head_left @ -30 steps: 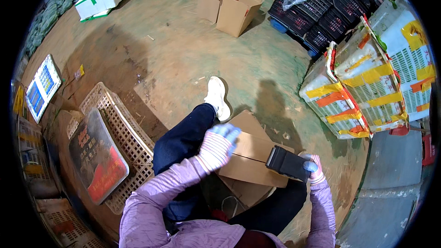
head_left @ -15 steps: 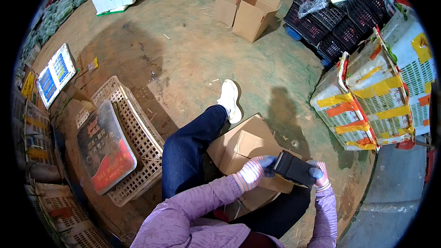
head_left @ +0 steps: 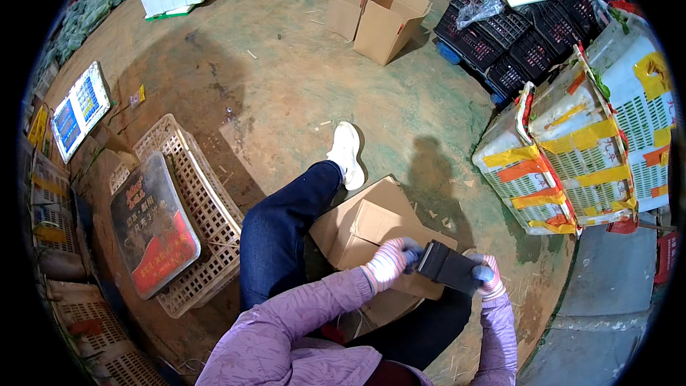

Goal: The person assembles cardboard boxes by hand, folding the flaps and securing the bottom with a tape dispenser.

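Your left hand [head_left: 391, 262] and right hand [head_left: 486, 278], both gloved, grip the ends of a black tool [head_left: 449, 267] over a closed cardboard box [head_left: 364, 227]. Your leg [head_left: 286, 221] lies left of the box, a white crate [head_left: 193, 207] farther left. Taped crates [head_left: 572, 157] stand right of the box.

White plastic crate [head_left: 187, 204], taped crates [head_left: 572, 150], black crates [head_left: 514, 28], open cartons [head_left: 375, 14].

Bare floor [head_left: 286, 86] lies open ahead; white crate [head_left: 193, 214] and taped crates [head_left: 572, 164] flank it.
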A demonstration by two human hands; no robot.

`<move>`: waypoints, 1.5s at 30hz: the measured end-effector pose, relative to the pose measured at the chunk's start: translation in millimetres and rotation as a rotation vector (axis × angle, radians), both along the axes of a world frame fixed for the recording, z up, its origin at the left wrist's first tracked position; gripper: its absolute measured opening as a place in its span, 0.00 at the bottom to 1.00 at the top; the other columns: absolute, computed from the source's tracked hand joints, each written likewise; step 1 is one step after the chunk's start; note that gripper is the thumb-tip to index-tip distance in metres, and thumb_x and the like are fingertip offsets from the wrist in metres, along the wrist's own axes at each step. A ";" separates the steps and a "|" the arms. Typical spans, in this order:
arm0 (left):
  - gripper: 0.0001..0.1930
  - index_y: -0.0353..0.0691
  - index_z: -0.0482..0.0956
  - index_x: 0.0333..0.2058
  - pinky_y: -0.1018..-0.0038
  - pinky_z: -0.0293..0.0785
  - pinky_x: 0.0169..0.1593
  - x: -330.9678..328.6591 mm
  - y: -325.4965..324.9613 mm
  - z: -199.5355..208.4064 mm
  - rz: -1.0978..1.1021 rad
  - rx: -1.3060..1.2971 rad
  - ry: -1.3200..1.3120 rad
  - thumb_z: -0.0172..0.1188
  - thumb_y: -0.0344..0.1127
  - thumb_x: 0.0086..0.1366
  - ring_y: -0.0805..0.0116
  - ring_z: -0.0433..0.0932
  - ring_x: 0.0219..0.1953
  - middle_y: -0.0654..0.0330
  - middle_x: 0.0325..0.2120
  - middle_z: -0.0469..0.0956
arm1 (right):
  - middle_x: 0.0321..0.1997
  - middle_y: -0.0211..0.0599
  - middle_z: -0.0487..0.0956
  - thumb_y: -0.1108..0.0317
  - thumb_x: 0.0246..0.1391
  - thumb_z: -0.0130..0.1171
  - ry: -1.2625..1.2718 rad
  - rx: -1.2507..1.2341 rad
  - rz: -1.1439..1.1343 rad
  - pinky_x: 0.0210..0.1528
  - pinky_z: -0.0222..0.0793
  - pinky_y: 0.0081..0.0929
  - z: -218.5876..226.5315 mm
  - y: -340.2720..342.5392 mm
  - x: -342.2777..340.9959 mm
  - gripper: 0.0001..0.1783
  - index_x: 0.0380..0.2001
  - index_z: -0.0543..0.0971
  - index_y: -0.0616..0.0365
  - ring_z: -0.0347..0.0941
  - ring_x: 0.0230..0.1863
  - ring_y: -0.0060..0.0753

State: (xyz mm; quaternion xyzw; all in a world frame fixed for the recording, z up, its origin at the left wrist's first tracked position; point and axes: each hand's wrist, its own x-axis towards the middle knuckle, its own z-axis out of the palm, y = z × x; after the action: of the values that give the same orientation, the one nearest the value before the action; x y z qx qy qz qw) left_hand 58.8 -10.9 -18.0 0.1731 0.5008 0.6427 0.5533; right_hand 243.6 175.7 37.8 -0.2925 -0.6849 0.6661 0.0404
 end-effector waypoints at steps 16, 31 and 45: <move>0.33 0.31 0.76 0.35 0.76 0.70 0.23 -10.6 -2.1 38.8 -0.140 -0.037 -0.322 0.44 0.63 0.60 0.72 0.71 0.18 0.58 0.18 0.72 | 0.28 0.44 0.78 0.57 0.34 0.62 0.135 -0.109 -0.132 0.33 0.74 0.25 -45.0 34.2 30.1 0.29 0.33 0.75 0.77 0.76 0.27 0.31; 0.04 0.41 0.73 0.31 0.81 0.63 0.20 -0.1 4.8 8.8 -0.100 0.088 -0.456 0.54 0.34 0.60 0.78 0.67 0.18 0.66 0.19 0.70 | 0.22 0.35 0.77 0.59 0.30 0.57 0.069 -0.111 -0.204 0.27 0.66 0.19 -26.1 13.7 8.9 0.23 0.26 0.78 0.72 0.71 0.23 0.23; 0.13 0.37 0.71 0.39 0.72 0.71 0.35 -35.7 -5.0 -10.1 0.115 0.120 0.498 0.57 0.35 0.57 0.65 0.74 0.31 0.57 0.30 0.73 | 0.51 0.48 0.71 0.46 0.47 0.54 0.426 -0.652 -0.357 0.56 0.62 0.42 -44.2 13.3 23.8 0.36 0.51 0.67 0.66 0.68 0.50 0.46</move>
State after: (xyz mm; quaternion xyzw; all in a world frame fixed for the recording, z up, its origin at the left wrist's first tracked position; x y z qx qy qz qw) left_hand 23.0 -15.9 -28.1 0.3296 0.5915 0.6393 0.3645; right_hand 267.4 189.0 -6.5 -0.2598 -0.3534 0.8759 0.2010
